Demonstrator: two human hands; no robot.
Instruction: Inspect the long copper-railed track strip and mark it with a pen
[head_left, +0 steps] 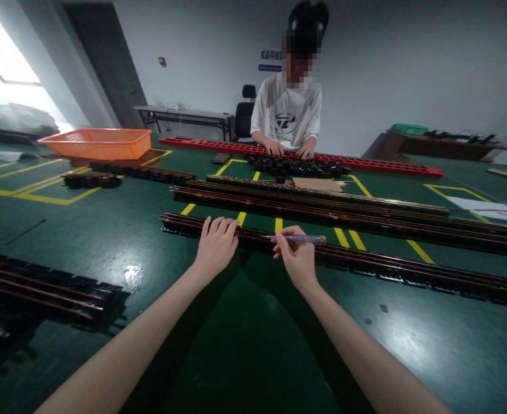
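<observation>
A long dark rail (387, 267) with copper-coloured strips lies across the green table (244, 345) in front of me. My left hand (216, 244) rests on its left part, fingers laid flat over it. My right hand (296, 256) is closed on a slim clear-handled screwdriver (298, 238), held level above the rail with its tip pointing left. Two more long rails (322, 204) lie parallel just beyond.
A person in a white T-shirt (286, 112) sits across the table, hands on a pile of small black parts (296, 167) by a long red strip (365, 163). An orange basket (98, 142) stands far left. Stacked dark rails (41, 293) lie near my left.
</observation>
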